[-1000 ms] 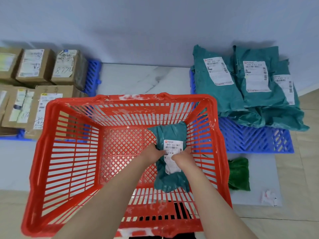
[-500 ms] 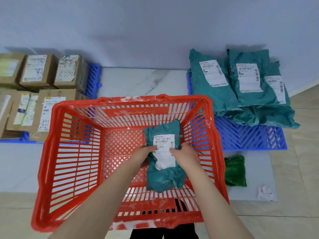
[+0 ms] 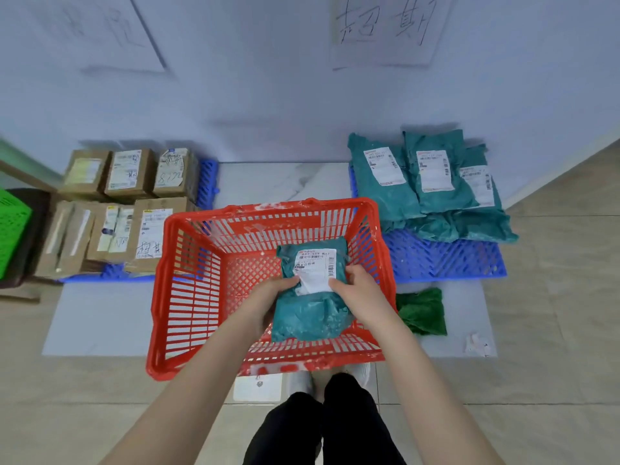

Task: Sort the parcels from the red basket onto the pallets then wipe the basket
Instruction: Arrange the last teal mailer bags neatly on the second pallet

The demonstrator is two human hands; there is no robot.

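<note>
Between the fingers, teal parcel [image 3: 310,313]: a soft plastic mailer held on both sides, its white label [image 3: 315,271] facing up.
Left hand [image 3: 268,297]: grips the parcel's left edge, thumb on top beside the label, the other fingers curled underneath and hidden.
Right hand [image 3: 360,290]: grips the parcel's right edge, thumb pressed on the label's margin, fingers wrapped round the side.
Below the fingers, red basket [image 3: 188,297]: the parcel hangs over its inside, toward the near right corner. It looks lifted off the mesh floor, though from straight above that is hard to be sure of. White smears mark the rim.
Just right of the right-hand fingers, green cloth [image 3: 422,312]: crumpled on the grey mat [image 3: 100,320], beside the basket's right wall.
Right of the cloth, white scrap [image 3: 476,344]: crumpled near the mat's near right corner.
Beyond the right-hand fingers, right pallet [image 3: 443,260]: blue, against the wall, with stacked teal mailers [image 3: 432,182] on its far half, labels up.
Beyond and left of the left-hand fingers, left pallet [image 3: 208,179]: blue, mostly covered by cardboard boxes [image 3: 127,203] in two rows, labels and handwriting on top.
Far left of the fingers, green crate [image 3: 11,229]: cut by the frame edge.
High beyond the fingers, right wall sheet [image 3: 385,31]: paper with handwritten characters.
Left wall sheet [image 3: 110,31]: its writing too blurred to read.
Nearer than the fingers, dark trouser legs [image 3: 335,427]: pale shoes [image 3: 300,380] stand at the basket's near wall, with a flat white card [image 3: 258,387] just beside them on the tiles.
</note>
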